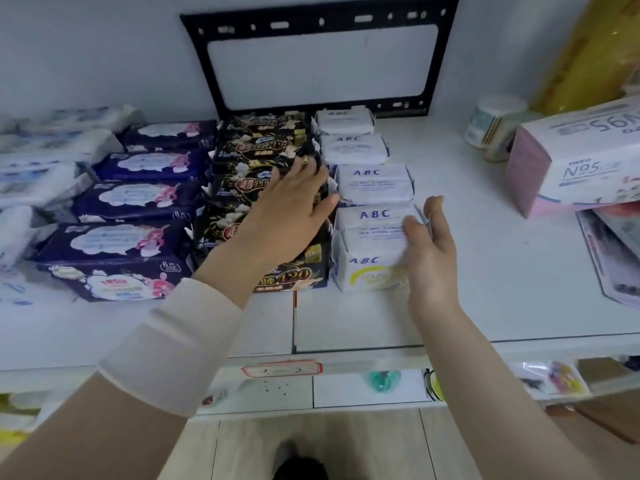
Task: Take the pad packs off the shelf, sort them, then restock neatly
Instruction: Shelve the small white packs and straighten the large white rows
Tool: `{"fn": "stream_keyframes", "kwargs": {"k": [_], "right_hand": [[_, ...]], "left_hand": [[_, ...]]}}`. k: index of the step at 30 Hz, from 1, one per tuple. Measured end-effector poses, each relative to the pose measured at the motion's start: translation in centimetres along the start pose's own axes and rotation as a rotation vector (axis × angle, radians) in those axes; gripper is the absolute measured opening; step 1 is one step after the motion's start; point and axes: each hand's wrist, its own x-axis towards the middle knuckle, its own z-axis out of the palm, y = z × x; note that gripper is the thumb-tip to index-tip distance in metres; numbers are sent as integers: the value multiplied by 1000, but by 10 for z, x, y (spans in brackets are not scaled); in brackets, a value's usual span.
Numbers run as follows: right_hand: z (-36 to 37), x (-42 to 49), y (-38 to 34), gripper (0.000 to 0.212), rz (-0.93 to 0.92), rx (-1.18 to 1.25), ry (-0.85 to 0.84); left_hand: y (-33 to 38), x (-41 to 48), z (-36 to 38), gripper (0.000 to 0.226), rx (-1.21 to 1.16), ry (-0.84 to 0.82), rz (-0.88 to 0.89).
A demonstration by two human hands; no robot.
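Pad packs lie in rows on a white shelf (485, 258). A row of white ABC packs runs front to back, the nearest ABC pack (370, 244) at the front. Left of it is a row of black packs (263, 140), then dark blue packs (117, 244), then pale packs (41, 181) at the far left. My left hand (287, 216) lies flat, fingers spread, on the black row beside the ABC packs. My right hand (429, 251) is open against the right side of the nearest ABC pack, thumb touching its top.
A black metal frame (318, 19) hangs on the back wall. White N95 boxes (585, 161) are stacked at the right, with small round tubs (491, 123) behind them. A red-edged price label (282, 368) sits on the shelf's front edge. Lower shelves hold small goods.
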Motion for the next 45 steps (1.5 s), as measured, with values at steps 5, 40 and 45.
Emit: {"fn": "stream_keyframes", "kwargs": {"k": [5, 40, 45], "right_hand": [[11, -4, 3, 54, -14, 28, 27], [20, 64, 9, 47, 244, 231, -342], [19, 66, 9, 51, 267, 205, -300]], "left_hand": [[-1, -1, 2, 54, -7, 1, 12], [-43, 35, -6, 61, 92, -89, -135], [-42, 34, -6, 61, 97, -82, -137]]}}
